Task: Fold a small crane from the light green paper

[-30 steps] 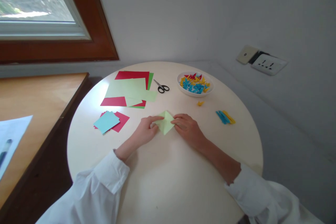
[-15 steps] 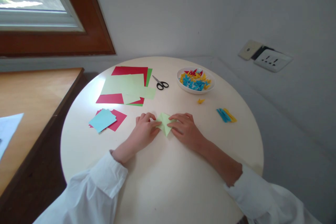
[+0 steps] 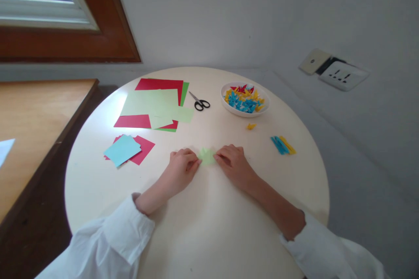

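Observation:
Between my two hands is a small pale green piece of folded paper [image 3: 207, 157], low over the round table or on it; I cannot tell which. My left hand [image 3: 182, 165] pinches its left corner between thumb and fingers. At the right corner, my right hand [image 3: 233, 163] has its thumb and fingers closed on the paper. The folds look slightly blurred. Beyond my right hand lies a single yellow folded paper figure [image 3: 251, 126].
A white bowl [image 3: 225, 109] of red, yellow and blue folded figures stands at the back right. Black-handled scissors [image 3: 202, 104] lie beside large paper sheets [image 3: 140, 102]. Blue and pink squares [image 3: 122, 150] are at left, blue and yellow strips [image 3: 283, 144] at right.
The green paper has gone from a pointed kite-like shape with its tip toward me to a lower, wider one. My hands have shifted to its side corners, fingers drawn in. The view has moved slightly.

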The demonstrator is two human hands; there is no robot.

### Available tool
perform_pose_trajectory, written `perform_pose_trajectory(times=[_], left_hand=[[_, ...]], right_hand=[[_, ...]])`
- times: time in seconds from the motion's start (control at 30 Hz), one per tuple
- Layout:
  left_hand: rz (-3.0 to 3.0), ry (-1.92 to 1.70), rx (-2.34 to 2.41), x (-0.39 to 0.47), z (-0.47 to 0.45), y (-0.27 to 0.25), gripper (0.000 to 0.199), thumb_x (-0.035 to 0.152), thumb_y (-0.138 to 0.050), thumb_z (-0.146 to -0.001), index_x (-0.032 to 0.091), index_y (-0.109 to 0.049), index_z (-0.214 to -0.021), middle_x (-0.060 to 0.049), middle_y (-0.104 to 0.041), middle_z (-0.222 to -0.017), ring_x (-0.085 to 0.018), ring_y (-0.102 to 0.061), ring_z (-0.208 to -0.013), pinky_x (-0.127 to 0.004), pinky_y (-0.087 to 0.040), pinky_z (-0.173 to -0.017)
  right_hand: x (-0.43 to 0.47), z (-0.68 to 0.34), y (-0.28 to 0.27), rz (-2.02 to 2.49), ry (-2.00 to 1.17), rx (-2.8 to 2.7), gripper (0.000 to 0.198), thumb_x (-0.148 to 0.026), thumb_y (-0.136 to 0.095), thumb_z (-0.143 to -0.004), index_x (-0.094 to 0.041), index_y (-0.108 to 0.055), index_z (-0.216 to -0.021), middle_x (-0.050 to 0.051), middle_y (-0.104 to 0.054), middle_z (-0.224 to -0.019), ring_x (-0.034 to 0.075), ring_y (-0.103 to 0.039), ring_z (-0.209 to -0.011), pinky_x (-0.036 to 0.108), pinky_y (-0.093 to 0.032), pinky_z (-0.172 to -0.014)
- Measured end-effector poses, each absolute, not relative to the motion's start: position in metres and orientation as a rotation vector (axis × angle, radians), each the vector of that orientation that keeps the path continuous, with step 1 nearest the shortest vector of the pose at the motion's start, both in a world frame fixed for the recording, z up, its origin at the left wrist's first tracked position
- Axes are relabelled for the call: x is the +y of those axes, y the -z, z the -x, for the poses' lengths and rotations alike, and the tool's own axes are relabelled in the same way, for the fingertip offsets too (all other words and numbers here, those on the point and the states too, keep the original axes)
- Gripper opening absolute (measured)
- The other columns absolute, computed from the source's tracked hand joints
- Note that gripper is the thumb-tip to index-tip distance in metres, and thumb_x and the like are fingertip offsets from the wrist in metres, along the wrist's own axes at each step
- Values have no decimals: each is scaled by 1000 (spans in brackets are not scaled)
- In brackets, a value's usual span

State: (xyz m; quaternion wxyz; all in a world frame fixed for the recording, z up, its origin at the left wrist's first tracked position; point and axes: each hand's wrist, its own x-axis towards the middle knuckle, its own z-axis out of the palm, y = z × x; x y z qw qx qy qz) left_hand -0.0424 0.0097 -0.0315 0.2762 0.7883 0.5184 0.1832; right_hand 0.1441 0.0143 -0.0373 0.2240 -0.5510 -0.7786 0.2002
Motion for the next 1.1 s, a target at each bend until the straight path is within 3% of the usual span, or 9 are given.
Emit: perform_pose_trajectory(times=[0.3,1.1], left_hand=[[-2046,-498,1577,8,36,34,26,24,-50,-84,16,-58,-61,-7,-56,-91,-24,-49,-92,-42,-36,-81],[-2149,-394,1659,8,32,31,28,23,-47,-85,16,-54,-58,-10,-50,-94,-26,-44,-90,-45,-38,-79]], right_hand=[[17,-139,37,1643,-421,-2165,20,-23,-52,-83,-18,-55,-64,2,-64,-69,17,-52,-73,31,-26,-70],[22,-131,40,1757,-244,-2219,18,-25,-52,-82,-20,-54,-65,4,-64,-70,19,-53,-74,32,-27,-67]])
